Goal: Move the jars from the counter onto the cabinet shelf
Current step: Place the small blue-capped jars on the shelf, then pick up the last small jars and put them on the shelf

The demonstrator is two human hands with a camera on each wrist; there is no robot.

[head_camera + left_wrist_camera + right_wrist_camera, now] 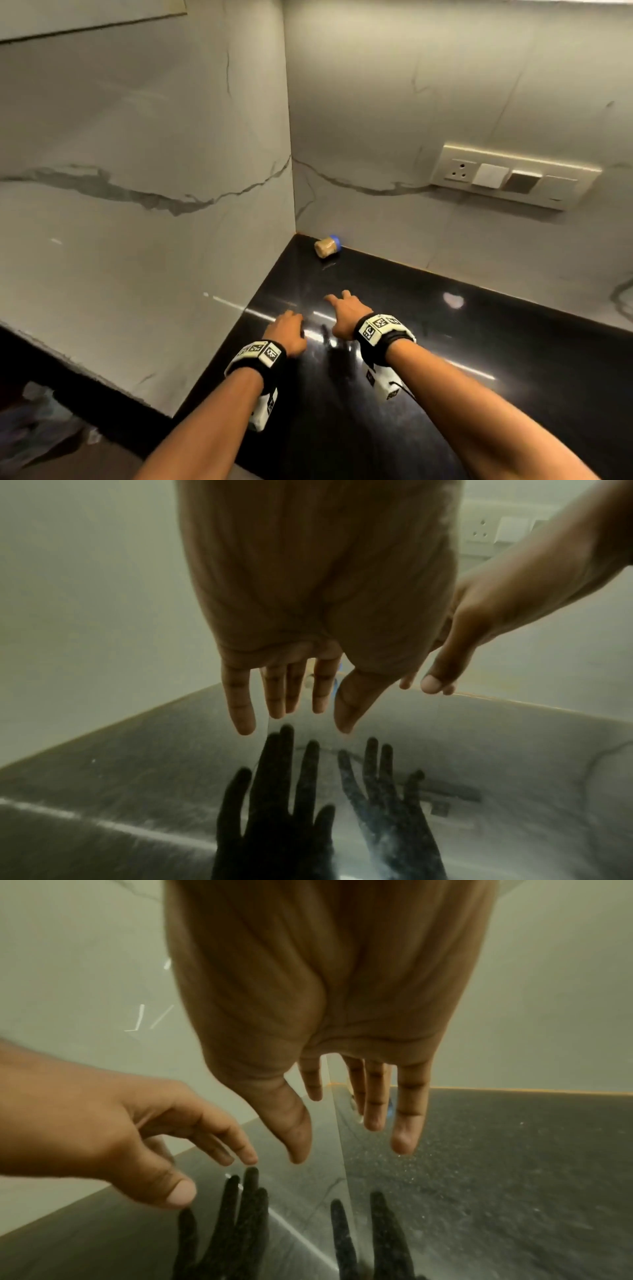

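Jar [327, 247], small, tan contents, blue lid, lies on its side on the black counter [445, 359], tucked in the back corner where the two marble walls meet, lid end pointing right toward the back wall; nothing touches it. Taking the jar as landmark and going left to right: left of it stands the left marble wall [137, 205] w/ a dark grey vein running across. Nearer the camera and a bit left of the jar, the left hand [286, 330] hangs over the counter, palm down, fingers loose and only slightly bent in the right wrist view [103, 1123], gripping nothing. In the left wrist view the same hand [308, 615] shows fingers [240, 704] straight, spread a little, hovering above their dark reflection in the glossy top. Just right of it, also nearer than the jar and well apart from it, the right hand [346, 313] reaches fwd toward the corner, released, fingers extended, holding nothing; right wrist view [325, 1001] confirms straight fingers [407, 1118] pointing at the corner, a sliver of the jar visible between them. The two hands sit near each other, not touching. Both wrists carry black straps w/ white marker-printed blocks. Right of the jar and higher, on the back wall, a switch plate [513, 176] w/ one socket and a few rocker switches. A bright light spot reflects on the counter right of the jar.
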